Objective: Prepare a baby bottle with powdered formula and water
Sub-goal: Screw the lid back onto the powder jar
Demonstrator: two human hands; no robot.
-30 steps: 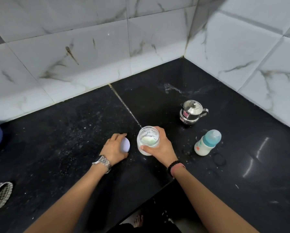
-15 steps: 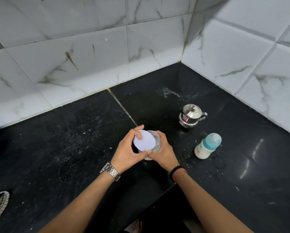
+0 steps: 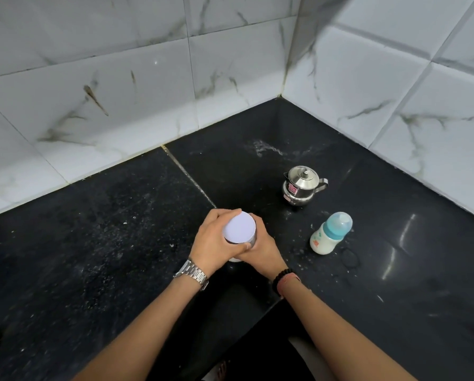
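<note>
**Formula jar capped, bottle standing ready**

The formula jar was seen near the front edge of the black counter, almost wholly hidden by the two hands. The pale lid lay flat across its mouth. The left hand was curled over the lid from the left, with its fingers wrapped round the rim. The right hand was wrapped about the jar's wall from the right, bracing it. Whether the lid was fully seated could not be told.

The baby bottle stood upright to the right, apart from the hands, with its teal cap on and a milky fill in its body. A small steel pot with its own lid stood behind it, nearer the tiled corner. Powder specks were scattered over the counter.

The jar was judged to be light, rigid and smooth-walled, and apt to turn in the palm if held loosely. A firm wrap low on the wall was thought best, with the lid taken by its rim. The bottle was judged somewhat top-heavy, and best gripped round its waist below the cap.
</note>
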